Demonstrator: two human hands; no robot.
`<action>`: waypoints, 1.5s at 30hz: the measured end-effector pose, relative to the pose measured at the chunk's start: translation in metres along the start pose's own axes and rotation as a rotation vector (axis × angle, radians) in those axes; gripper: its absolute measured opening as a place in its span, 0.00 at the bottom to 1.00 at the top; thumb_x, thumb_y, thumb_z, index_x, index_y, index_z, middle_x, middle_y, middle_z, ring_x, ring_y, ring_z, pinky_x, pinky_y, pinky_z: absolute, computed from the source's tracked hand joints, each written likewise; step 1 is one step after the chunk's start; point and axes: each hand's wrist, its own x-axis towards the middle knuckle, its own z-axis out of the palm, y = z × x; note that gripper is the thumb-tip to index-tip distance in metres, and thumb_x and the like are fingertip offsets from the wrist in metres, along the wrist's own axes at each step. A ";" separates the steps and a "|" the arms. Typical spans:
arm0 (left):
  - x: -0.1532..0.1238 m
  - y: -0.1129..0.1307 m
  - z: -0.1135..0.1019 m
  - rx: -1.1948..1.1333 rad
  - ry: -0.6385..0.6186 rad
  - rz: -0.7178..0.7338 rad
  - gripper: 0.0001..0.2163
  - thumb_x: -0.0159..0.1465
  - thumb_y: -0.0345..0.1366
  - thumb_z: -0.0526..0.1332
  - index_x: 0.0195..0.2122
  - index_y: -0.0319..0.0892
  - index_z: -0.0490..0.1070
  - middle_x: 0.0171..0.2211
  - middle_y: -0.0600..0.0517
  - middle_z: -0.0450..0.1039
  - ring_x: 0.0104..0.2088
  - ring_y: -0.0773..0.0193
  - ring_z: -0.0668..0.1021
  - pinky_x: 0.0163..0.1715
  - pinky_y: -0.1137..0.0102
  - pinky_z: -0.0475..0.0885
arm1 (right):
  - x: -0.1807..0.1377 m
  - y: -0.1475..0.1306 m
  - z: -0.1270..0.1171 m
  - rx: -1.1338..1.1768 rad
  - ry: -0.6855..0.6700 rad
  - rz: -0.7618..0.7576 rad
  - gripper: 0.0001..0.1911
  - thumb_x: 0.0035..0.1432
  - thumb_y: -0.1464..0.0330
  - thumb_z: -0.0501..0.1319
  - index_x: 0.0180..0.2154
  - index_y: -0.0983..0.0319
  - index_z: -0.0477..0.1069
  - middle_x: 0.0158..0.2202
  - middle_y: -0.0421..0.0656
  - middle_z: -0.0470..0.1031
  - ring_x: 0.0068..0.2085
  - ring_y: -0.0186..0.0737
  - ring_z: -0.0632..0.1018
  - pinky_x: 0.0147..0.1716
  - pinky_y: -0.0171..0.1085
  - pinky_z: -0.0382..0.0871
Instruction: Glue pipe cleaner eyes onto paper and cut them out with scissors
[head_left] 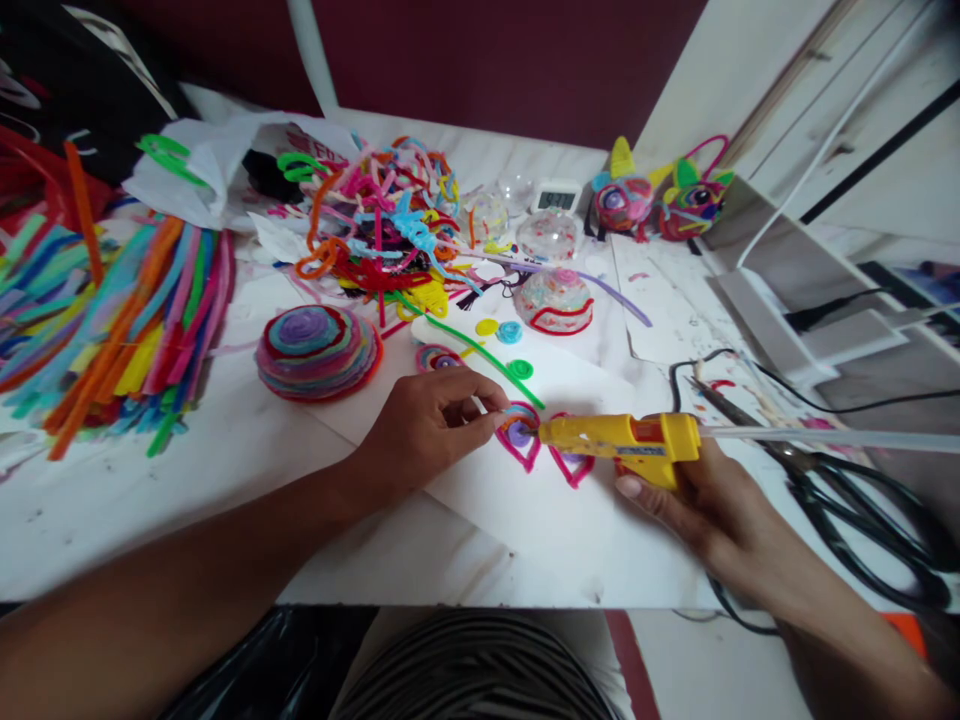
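Observation:
My right hand (709,495) is wrapped round a yellow hot glue gun (619,437) with a clear glue stick out of its back. The gun's nozzle points left, at the purple middle of a pink-edged, leaf-shaped pipe cleaner piece (530,460). At that piece's upper left edge my left hand (442,420) is closed in a pinch; what is between its fingertips, if anything, is too small to make out. A similar pink piece (574,483) lies partly under the gun. Behind them a green pipe cleaner (480,348) lies across white paper (487,510).
Bundled pipe cleaners (142,330) lie at left beside a coiled striped dome (319,350). A tangled pile (382,220) stands behind. Black-handled scissors (832,490) and a black cable (862,408) are at right. Two decorated balls (622,205) and a small clock (555,196) stand at the back.

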 end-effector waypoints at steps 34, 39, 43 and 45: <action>0.000 -0.002 0.007 0.133 -0.064 0.130 0.04 0.60 0.27 0.63 0.35 0.39 0.78 0.28 0.54 0.75 0.25 0.73 0.72 0.24 0.78 0.65 | -0.009 0.013 -0.002 0.243 0.047 0.162 0.18 0.63 0.55 0.63 0.48 0.55 0.63 0.34 0.41 0.71 0.28 0.39 0.70 0.19 0.35 0.66; 0.001 -0.006 0.014 0.239 -0.041 0.272 0.05 0.62 0.27 0.63 0.36 0.40 0.78 0.32 0.54 0.73 0.25 0.73 0.70 0.27 0.76 0.67 | -0.010 0.011 -0.003 0.398 0.155 0.107 0.16 0.62 0.58 0.65 0.47 0.52 0.63 0.34 0.39 0.74 0.30 0.38 0.74 0.21 0.32 0.72; 0.002 -0.012 0.018 0.287 -0.042 0.299 0.06 0.63 0.28 0.62 0.38 0.42 0.78 0.33 0.53 0.72 0.31 0.69 0.75 0.31 0.75 0.69 | -0.013 0.013 -0.003 0.387 0.161 0.121 0.15 0.61 0.58 0.66 0.46 0.53 0.65 0.36 0.40 0.75 0.31 0.38 0.74 0.20 0.31 0.71; 0.001 -0.013 0.018 0.306 -0.058 0.285 0.06 0.64 0.29 0.62 0.39 0.43 0.78 0.33 0.53 0.72 0.33 0.68 0.76 0.33 0.74 0.70 | -0.015 0.015 -0.003 0.394 0.160 0.112 0.15 0.61 0.58 0.66 0.46 0.53 0.65 0.36 0.41 0.75 0.31 0.38 0.74 0.20 0.31 0.71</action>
